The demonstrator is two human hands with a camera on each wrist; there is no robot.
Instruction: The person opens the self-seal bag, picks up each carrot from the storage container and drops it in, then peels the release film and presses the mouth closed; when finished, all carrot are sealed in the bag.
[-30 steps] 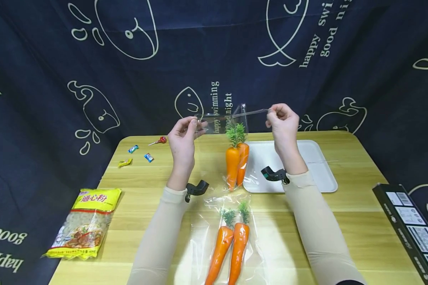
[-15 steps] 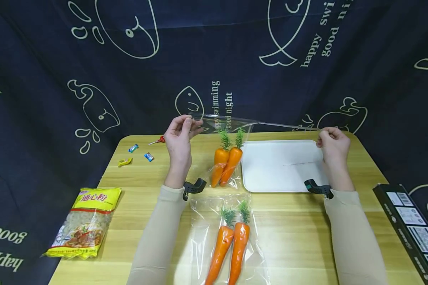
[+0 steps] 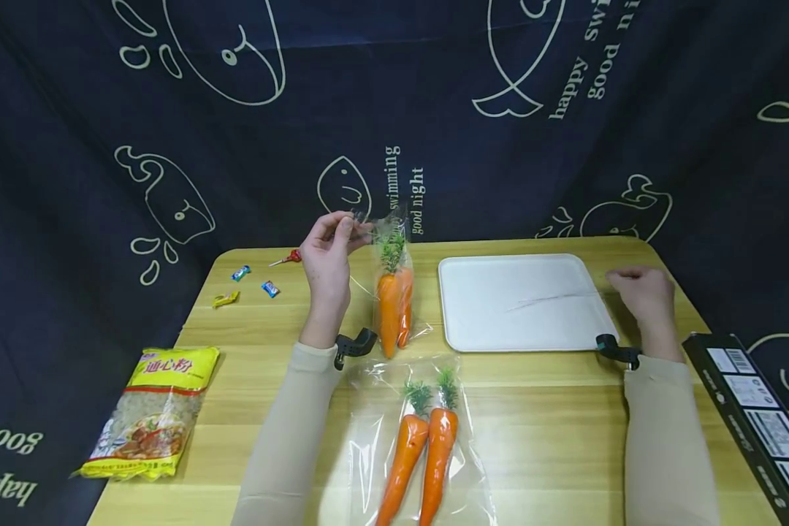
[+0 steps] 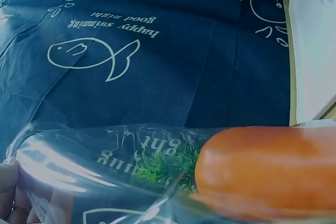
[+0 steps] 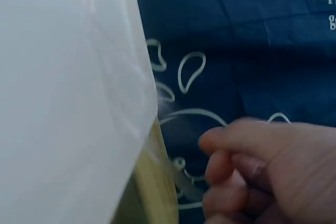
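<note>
My left hand (image 3: 329, 252) pinches the top corner of a clear plastic bag (image 4: 105, 156). The bag hangs upright just right of that hand, narrow and folded, with two orange carrots (image 3: 389, 310) with green tops inside. My right hand (image 3: 647, 296) is well away, past the right edge of the white tray (image 3: 526, 307). In the right wrist view its fingers are curled, and a blurred clear plastic strip (image 5: 184, 179) trails from them. A second clear bag (image 3: 470, 482) with two carrots (image 3: 442, 453) lies flat at the front.
A yellow pasta bag (image 3: 147, 413) lies at the left. Several wrapped candies (image 3: 270, 289) and a red lollipop (image 3: 294, 255) are at the back left. A long black box (image 3: 749, 424) lies along the right edge. Dark printed cloth (image 3: 434, 88) hangs behind the table.
My right hand has moved far right, drawing the clear strip out from the bag's top; the strip is now apart from the bag. The bag swung left toward my left hand and narrowed.
</note>
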